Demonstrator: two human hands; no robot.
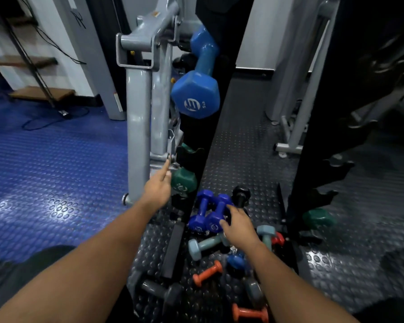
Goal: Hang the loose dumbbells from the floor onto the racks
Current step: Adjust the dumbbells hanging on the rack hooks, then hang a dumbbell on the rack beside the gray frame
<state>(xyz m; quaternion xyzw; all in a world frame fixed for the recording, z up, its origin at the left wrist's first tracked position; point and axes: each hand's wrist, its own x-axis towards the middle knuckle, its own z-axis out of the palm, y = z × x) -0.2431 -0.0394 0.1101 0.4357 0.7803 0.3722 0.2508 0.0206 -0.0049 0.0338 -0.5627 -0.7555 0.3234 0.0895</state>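
Observation:
A black upright rack [214, 127] stands in the middle, with a large blue 5 lb dumbbell [196, 94] hung high and a green dumbbell [183, 184] seated low. My left hand [158, 186] is beside the green dumbbell, fingers straight, forefinger extended. On the floor at the rack's foot lie two dark blue dumbbells [201, 213]. My right hand [237, 226] grips the right one of the pair [216, 216]. Nearer me lie pale blue [202, 245], orange [208, 273] and grey [161, 291] dumbbells. A second black rack [317, 127] on the right holds a green dumbbell [318, 217] low down.
A grey machine frame [140, 127] stands just left of the middle rack, close to my left hand. A black dumbbell [240, 194] stands behind the blue pair. Blue studded mat [44, 171] covers the floor at left, black studded mat [371, 241] at right. Another orange dumbbell [250, 313] lies near the bottom edge.

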